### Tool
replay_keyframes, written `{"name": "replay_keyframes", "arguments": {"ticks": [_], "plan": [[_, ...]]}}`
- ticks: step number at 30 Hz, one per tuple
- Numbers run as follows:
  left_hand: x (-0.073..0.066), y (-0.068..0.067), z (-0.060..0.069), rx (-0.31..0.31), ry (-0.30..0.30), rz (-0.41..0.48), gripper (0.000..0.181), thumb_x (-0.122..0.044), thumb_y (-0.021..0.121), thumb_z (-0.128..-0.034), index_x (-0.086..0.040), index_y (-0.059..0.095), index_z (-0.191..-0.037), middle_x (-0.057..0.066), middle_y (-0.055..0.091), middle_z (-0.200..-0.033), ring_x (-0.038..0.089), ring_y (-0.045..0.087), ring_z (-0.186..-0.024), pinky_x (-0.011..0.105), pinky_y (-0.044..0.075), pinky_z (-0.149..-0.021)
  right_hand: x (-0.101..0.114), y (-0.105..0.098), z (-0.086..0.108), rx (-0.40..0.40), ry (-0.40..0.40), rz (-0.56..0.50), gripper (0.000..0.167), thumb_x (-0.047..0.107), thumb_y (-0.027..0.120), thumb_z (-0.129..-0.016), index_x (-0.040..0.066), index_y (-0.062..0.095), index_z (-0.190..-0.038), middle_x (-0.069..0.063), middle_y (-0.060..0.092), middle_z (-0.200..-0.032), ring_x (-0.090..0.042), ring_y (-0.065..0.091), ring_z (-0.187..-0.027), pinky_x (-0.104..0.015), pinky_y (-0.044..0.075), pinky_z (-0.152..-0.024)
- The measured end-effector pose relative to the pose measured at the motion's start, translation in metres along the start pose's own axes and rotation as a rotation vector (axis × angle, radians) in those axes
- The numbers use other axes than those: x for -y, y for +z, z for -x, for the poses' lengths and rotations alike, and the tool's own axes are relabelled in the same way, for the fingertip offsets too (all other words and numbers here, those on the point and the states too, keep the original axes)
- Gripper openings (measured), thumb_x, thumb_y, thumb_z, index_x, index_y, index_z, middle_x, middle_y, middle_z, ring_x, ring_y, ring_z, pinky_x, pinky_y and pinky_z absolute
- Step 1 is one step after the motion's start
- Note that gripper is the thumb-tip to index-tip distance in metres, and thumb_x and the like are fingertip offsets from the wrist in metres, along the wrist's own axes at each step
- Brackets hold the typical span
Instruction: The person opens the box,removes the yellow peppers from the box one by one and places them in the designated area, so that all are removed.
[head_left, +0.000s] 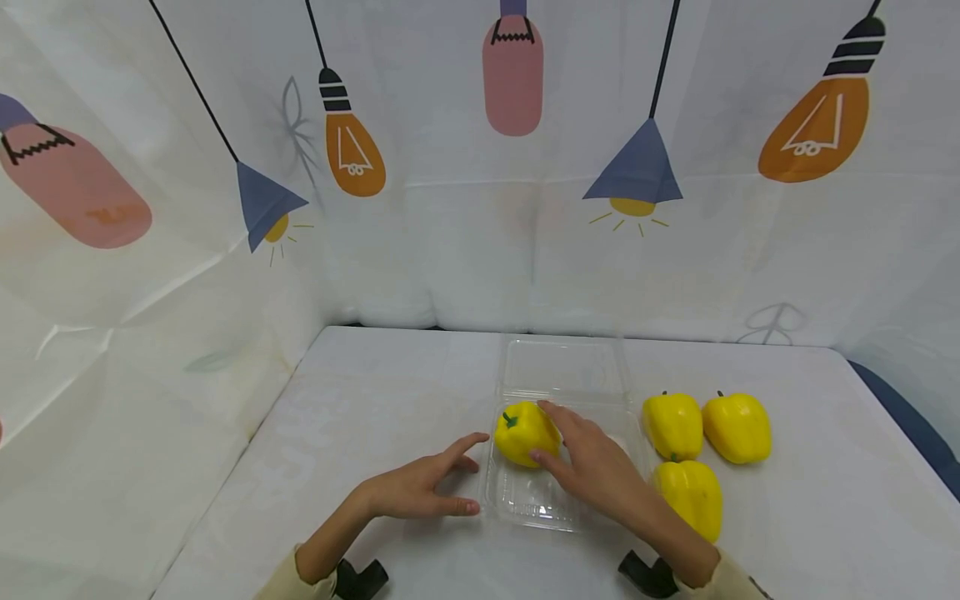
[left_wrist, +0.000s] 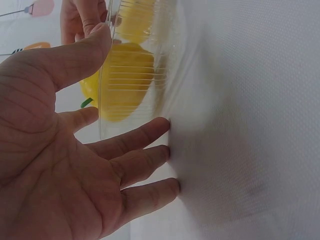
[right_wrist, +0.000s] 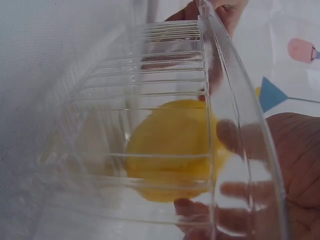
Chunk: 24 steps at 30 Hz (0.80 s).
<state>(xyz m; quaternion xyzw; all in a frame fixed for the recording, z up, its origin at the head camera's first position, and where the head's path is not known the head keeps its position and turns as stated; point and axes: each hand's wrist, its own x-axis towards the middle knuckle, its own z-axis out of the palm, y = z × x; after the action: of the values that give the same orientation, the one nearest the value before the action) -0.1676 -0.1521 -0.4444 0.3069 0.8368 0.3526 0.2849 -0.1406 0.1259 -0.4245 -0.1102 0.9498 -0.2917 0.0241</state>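
Note:
A yellow bell pepper [head_left: 517, 437] with a green stem lies in the left part of a clear plastic clamshell box [head_left: 566, 367], whose lid lies folded back on the table. My right hand [head_left: 600, 467] reaches over the box and holds this pepper, thumb on the near side and fingers on the far side. Through the box wall in the right wrist view, the pepper [right_wrist: 167, 150] looks blurred. Beside the box's left edge, my left hand [head_left: 420, 487] has its fingers spread. In the left wrist view its fingertips [left_wrist: 162, 152] rest on the table and the thumb is near the rim.
Three more yellow bell peppers stand right of the box: one behind [head_left: 672, 425], one farther right [head_left: 737, 427] and one nearer [head_left: 690, 500], beside my right forearm. A white cloth covers the table [head_left: 337, 400]. A curtain [head_left: 450, 242] printed with lamps hangs behind.

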Motion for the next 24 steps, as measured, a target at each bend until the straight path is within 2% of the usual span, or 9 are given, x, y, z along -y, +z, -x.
{"name": "replay_keyframes", "arguments": {"ticks": [13,24], "plan": [[0.0005,0.0000,0.0005,-0.002,0.011,-0.011,0.085,-0.043,0.068,-0.0922,-0.029,0.014,-0.157,0.004,0.055,-0.137,0.025,0.044,-0.133,0.055,0.034,-0.108,0.0010,0.0065,-0.0020,-0.017,-0.028,-0.014,0.069,0.036,0.073,-0.090,0.019,0.040,-0.148,-0.007,0.049,-0.145,-0.029,0.053,-0.121,-0.053,0.047,-0.096],[0.0012,-0.0001,-0.0002,-0.001,0.017,-0.015,0.085,-0.042,0.069,-0.0922,-0.030,0.014,-0.156,0.003,0.055,-0.136,0.024,0.044,-0.133,0.055,0.033,-0.108,0.0030,0.0094,-0.0023,-0.037,-0.045,0.025,0.071,0.032,0.076,-0.088,0.018,0.041,-0.147,-0.011,0.050,-0.137,-0.026,0.059,-0.111,-0.049,0.051,-0.090]]}}
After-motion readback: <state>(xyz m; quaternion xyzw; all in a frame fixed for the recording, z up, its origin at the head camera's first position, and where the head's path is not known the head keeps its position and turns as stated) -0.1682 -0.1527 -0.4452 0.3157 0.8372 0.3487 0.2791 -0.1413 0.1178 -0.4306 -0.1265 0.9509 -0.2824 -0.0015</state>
